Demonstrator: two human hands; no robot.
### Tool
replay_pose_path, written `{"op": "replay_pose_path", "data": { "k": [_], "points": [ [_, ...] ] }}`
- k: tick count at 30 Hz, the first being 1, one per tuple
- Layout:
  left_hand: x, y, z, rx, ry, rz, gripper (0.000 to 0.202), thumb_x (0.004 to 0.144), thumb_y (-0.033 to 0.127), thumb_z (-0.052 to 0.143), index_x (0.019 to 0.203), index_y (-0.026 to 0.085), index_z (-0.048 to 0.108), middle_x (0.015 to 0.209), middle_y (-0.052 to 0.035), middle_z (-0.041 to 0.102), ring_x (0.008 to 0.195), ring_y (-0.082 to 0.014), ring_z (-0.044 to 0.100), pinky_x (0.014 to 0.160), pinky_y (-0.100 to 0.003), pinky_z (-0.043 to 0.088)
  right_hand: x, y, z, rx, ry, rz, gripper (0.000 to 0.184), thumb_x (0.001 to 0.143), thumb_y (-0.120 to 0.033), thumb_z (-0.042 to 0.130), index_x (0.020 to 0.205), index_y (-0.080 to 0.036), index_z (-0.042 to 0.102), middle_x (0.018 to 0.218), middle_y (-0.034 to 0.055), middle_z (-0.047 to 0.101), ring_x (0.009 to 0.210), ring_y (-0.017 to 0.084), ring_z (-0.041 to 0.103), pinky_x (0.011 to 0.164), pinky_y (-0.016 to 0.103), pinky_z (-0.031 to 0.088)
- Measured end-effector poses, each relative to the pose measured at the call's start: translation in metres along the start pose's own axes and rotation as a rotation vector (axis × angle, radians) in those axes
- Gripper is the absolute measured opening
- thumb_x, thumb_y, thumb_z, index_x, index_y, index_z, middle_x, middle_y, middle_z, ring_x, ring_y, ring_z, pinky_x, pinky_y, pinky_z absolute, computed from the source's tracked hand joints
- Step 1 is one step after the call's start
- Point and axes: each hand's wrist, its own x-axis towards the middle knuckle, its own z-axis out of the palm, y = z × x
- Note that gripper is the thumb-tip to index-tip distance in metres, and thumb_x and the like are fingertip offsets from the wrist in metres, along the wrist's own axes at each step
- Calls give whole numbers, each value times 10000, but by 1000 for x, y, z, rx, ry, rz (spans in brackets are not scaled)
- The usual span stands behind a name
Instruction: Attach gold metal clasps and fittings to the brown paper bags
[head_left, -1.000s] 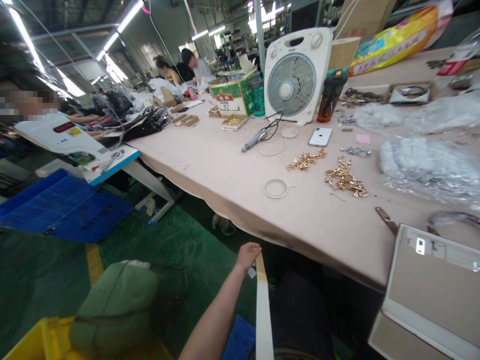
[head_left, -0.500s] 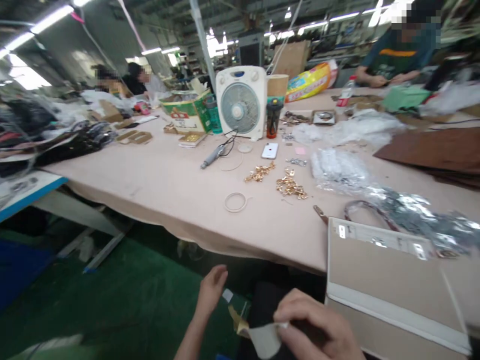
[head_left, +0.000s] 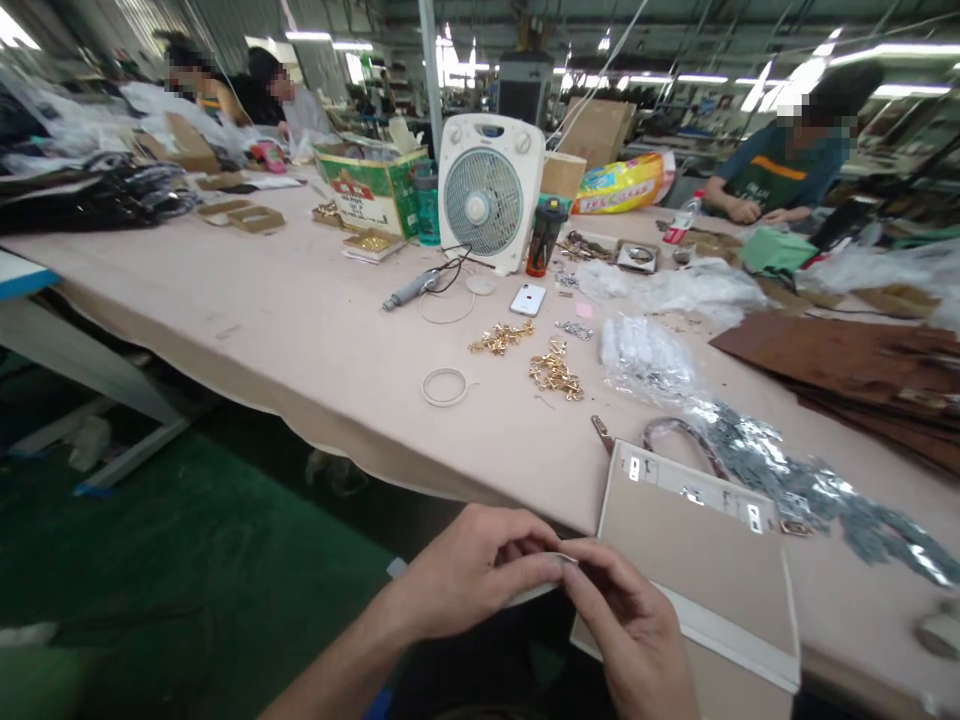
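In front of the table's near edge, my left hand [head_left: 472, 570] is closed, its thumb and fingertips pinching a thin pale piece [head_left: 534, 597]. My right hand [head_left: 637, 625] pinches the same piece from the other side, and the fingertips of both hands meet. Most of the piece is hidden behind my fingers, so its full shape does not show. Just beyond my right hand lies a flat beige bag panel [head_left: 701, 535] with a white band and metal fittings, overhanging the table edge. A brown strap [head_left: 660, 430] curves out behind it.
On the cloth-covered table [head_left: 337, 370] are gold clasps [head_left: 555, 372], a white tape ring [head_left: 444, 387], a phone [head_left: 528, 299], a grey corded tool [head_left: 411, 290] and a white fan [head_left: 491, 195]. Silver pieces [head_left: 817, 480] spread at right. Across the table sits a person [head_left: 780, 180].
My left hand has come over to my right hand and now grips the pale piece too. Earlier only the right hand held it. The view has shifted to the right.
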Motion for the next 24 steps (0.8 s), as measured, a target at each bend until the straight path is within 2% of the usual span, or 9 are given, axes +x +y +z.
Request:
{"op": "replay_pose_path", "data": {
  "k": [3, 6, 11, 14, 18, 21, 24],
  "points": [
    [5, 4, 6, 48, -30, 1, 299, 1004, 402, 603, 1046, 161, 775, 838, -12, 730, 731, -131, 614, 654, -200, 427, -4, 5, -13, -123, 29, -101, 184, 910, -355, 755, 1035, -230, 807, 1015, 74, 788, 945, 224, 763, 816, 256, 632],
    [7, 6, 9, 129, -35, -5, 310, 1012, 391, 586, 943, 157, 778, 804, -6, 727, 710, -129, 608, 626, -206, 395, -8, 13, -15, -205, 71, -158, 174, 920, -327, 748, 1051, -223, 799, 1029, 77, 786, 960, 219, 761, 815, 253, 634],
    [9, 7, 9, 257, 43, 38, 211, 1001, 281, 596, 941, 188, 775, 872, 0, 745, 793, -140, 648, 743, -224, 428, -10, 20, -19, -311, 145, -223, 373, 952, -322, 710, 1306, -209, 681, 1120, 101, 760, 934, 202, 753, 831, 297, 638],
    [9, 8, 9, 303, 64, 35, 209, 991, 233, 579, 915, 191, 769, 883, -2, 746, 804, -145, 655, 747, -230, 422, -8, 13, -33, -449, 196, -292, 379, 950, -328, 710, 1310, -219, 665, 1145, 101, 727, 931, 198, 729, 831, 308, 626],
    [9, 8, 11, 361, 30, 66, 201, 981, 209, 576, 887, 197, 753, 856, 5, 734, 773, -144, 645, 727, -236, 408, 0, -8, -45, -525, 49, -420, 282, 958, -280, 694, 1237, -242, 701, 1107, 85, 738, 915, 195, 727, 831, 301, 621],
    [10, 7, 14, 423, 0, 117, 204, 983, 182, 562, 857, 196, 721, 853, 3, 717, 778, -147, 632, 729, -236, 404, 8, -19, -43, -571, -76, -518, 263, 949, -252, 704, 1210, -244, 729, 1077, 78, 765, 945, 205, 746, 849, 289, 627],
    [11, 4, 16, 490, -19, 134, 226, 996, 192, 553, 799, 190, 664, 819, 0, 683, 738, -145, 606, 689, -245, 394, 16, -22, -37, -552, -147, -550, 204, 952, -212, 696, 1144, -248, 753, 1033, 66, 788, 938, 203, 764, 844, 269, 631]
  ]
}}
